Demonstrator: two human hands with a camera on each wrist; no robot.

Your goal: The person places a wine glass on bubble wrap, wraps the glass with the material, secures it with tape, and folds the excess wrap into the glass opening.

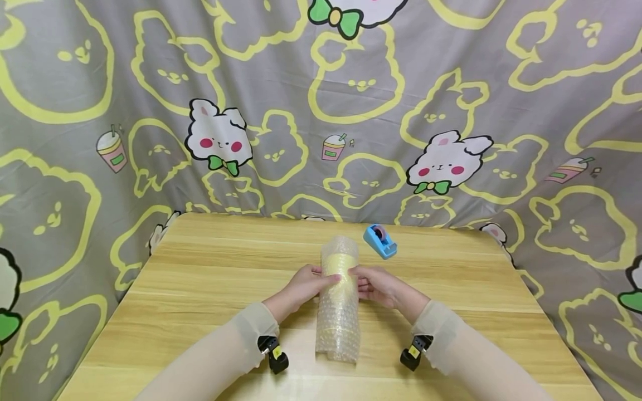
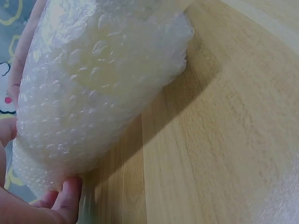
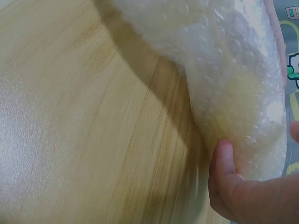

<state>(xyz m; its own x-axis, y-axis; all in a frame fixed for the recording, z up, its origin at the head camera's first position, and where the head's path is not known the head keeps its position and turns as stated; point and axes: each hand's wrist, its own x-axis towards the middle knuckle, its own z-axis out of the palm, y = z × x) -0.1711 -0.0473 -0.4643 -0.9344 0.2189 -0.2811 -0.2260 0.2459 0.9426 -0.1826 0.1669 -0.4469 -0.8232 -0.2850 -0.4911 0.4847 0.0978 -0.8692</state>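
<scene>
A bubble-wrap bundle (image 1: 338, 312), long and roughly cylindrical, is held between both hands, its length running away from the person. Something pale yellow shows through the clear wrap; what it is stays hidden by the bubbles. On the bundle's left side the left hand (image 1: 302, 288) grips it, thumb across the top and fingers around the side. From the right, the right hand (image 1: 381, 285) grips it the same way, the two thumbs close together. In the left wrist view the bundle (image 2: 98, 88) casts a shadow on the wood, and the right wrist view shows fingertips against the wrap (image 3: 233, 102).
A blue tape dispenser (image 1: 373, 240) with a roll of tape stands beyond the bundle, to its right. Everything is on a wood-grain table (image 1: 210, 267). Behind and at the sides hangs a grey curtain (image 1: 281, 184) with cartoon prints. Small black cameras are strapped at both wrists.
</scene>
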